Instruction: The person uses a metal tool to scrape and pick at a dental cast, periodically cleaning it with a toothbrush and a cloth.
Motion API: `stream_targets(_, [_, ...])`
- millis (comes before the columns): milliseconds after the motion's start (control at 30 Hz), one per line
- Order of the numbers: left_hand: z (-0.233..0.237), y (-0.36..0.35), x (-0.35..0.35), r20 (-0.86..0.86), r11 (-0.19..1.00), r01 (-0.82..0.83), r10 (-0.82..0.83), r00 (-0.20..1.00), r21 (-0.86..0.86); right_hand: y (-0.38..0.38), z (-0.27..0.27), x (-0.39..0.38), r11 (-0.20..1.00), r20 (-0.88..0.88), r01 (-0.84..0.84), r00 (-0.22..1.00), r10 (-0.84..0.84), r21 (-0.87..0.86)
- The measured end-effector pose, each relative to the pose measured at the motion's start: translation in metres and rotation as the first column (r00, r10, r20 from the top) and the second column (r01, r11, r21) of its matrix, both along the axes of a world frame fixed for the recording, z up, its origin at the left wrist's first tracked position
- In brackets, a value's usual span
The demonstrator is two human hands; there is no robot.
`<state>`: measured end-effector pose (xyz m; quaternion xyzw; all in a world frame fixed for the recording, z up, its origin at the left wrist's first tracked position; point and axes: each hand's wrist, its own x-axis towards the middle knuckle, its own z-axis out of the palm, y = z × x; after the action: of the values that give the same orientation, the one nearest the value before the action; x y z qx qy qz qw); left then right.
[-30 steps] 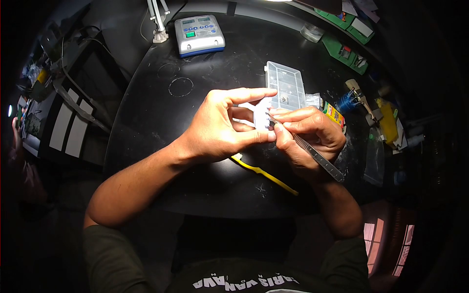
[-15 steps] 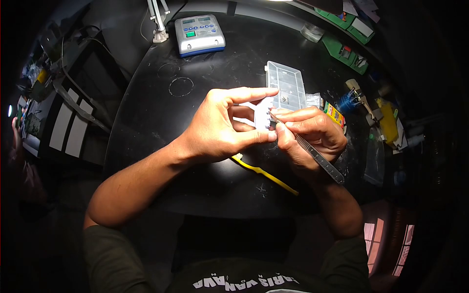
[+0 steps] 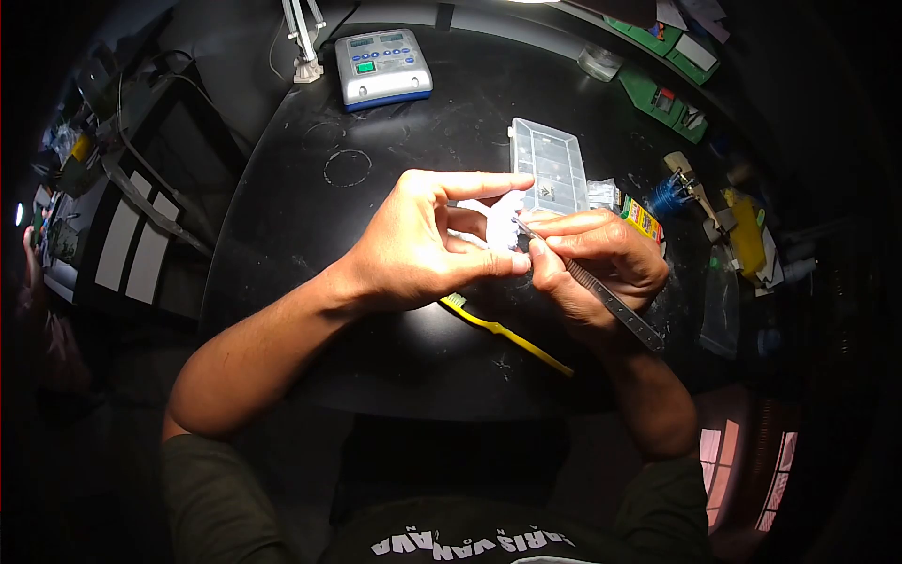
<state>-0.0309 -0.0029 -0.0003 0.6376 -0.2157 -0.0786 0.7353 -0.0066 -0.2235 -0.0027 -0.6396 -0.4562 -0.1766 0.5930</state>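
Observation:
My left hand [image 3: 413,235] is closed around a white dental cast [image 3: 503,226], its index finger along the far edge and its thumb along the near one. Strong light washes out the cast's fine detail. Metal tweezers [image 3: 611,303] are pinched in my right hand [image 3: 601,254], and their tip reaches the cast's right side; anything at the tip is too small to make out. Beneath the hands, a yellow toothbrush [image 3: 526,345] lies on the black table [image 3: 282,226]. Just behind them sits a clear compartment box [image 3: 548,150] with small bits inside.
A grey and blue control unit [image 3: 383,70] stands at the back, beside a lamp base [image 3: 307,70]. To the right are a small yellow-green box [image 3: 644,221], blue wire [image 3: 669,195] and a yellow tool [image 3: 747,235]. Green trays [image 3: 662,103] line the back right.
The cast and my left hand have shifted very slightly left, and a bit more of the toothbrush head shows. My right hand keeps the tweezers at the cast, almost unmoved.

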Motion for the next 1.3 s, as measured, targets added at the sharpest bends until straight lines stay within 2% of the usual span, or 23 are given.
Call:
stream_targets(600, [0.002, 0.003, 0.002, -0.015, 0.998, 0.028, -0.027, 1.0, 0.052, -0.002, 0.002, 0.002, 0.999, 0.014, -0.022, 1.0, 0.023, -0.033])
stream_targets(1033, [0.001, 0.01, 0.009, 0.022, 0.991, 0.12, -0.121, 0.992, 0.053, -0.002, 0.002, 0.006, 0.996, 0.026, -0.083, 0.996, 0.084, -0.045])
stream_targets(1100, [0.002, 0.01, 0.009, 0.037, 0.99, 0.128, -0.13, 0.991, 0.06, -0.005, 0.006, 0.004, 0.991, 0.024, -0.079, 0.996, 0.082, -0.105])
stream_targets(1300, [0.002, 0.012, 0.009, -0.021, 0.986, 0.166, -0.166, 0.986, 0.0, -0.005, 0.007, 0.004, 0.989, 0.044, -0.077, 0.996, 0.083, -0.123])
